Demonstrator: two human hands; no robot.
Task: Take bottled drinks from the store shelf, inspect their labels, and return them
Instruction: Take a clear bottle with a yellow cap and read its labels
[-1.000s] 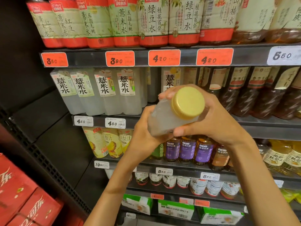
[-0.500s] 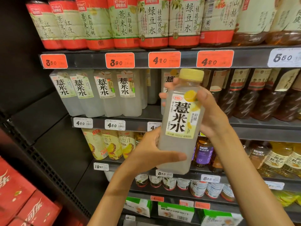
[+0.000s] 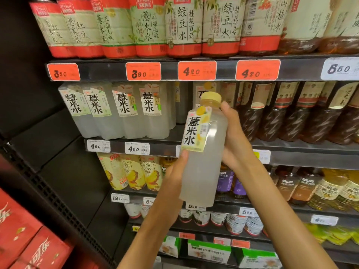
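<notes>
1. While the cloudy bottle [image 3: 202,167] is sitting upright in front of the shelves, left hand [image 3: 174,177] is gripping its lower body, thumb at the label's corner.
2. Right hand [image 3: 234,140] is clasping the upper half.
3. Matching bottles [image 3: 118,113] are standing behind on the middle shelf [image 3: 303,150].

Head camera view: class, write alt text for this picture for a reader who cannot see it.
Two hands hold a cloudy bottle with a yellow cap upright before store shelves, the left hand at its lower side, the right hand behind it. Rows of bottled drinks and price tags fill the shelves.
</notes>
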